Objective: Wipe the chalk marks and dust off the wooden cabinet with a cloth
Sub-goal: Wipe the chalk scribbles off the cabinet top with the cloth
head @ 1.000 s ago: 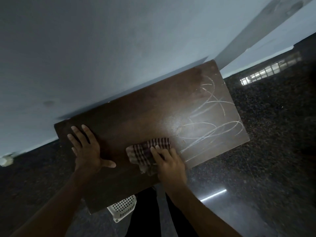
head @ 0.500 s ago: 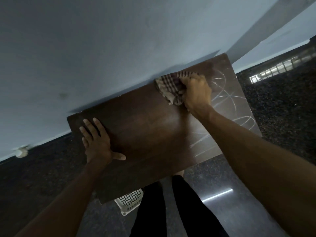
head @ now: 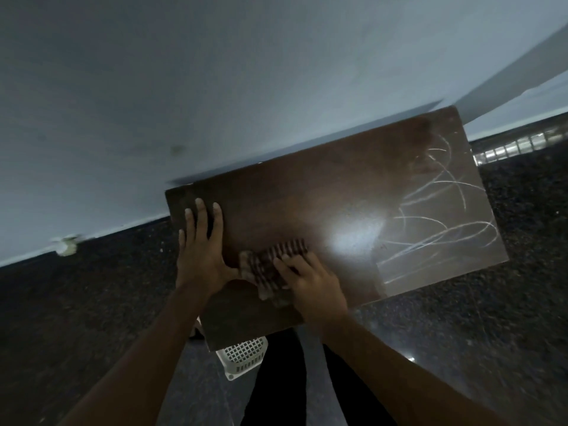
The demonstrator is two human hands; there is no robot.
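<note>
Nearest: dark trouser legs standing on a dark speckled floor. Just left of them, a white basket with lattice sides, its upper part hidden under the cabinet's near edge; inside not visible, contents cannot be told. Both bare forearms reach forward over the cabinet, a dark brown wooden top seen from above, skewed in the frame. Left hand lies flat on the top near its left end, fingers straight and spread, thumb out toward the cloth, holding nothing. Right hand sits beside it near the front edge, fingers bent over the cloth and gripping it down against the wood. Cloth is checked, dark and pale, bunched, lying between the two hands; left thumb is touching or almost touching its edge. A bright glare patch lies on the wood just right of the cloth. Further right, white chalk marks, looping scribbles, cover the right end of the top, well apart from the cloth. Behind the cabinet, a pale blue-grey wall. At its foot, far left, a small pale blurred object, not identifiable.
</note>
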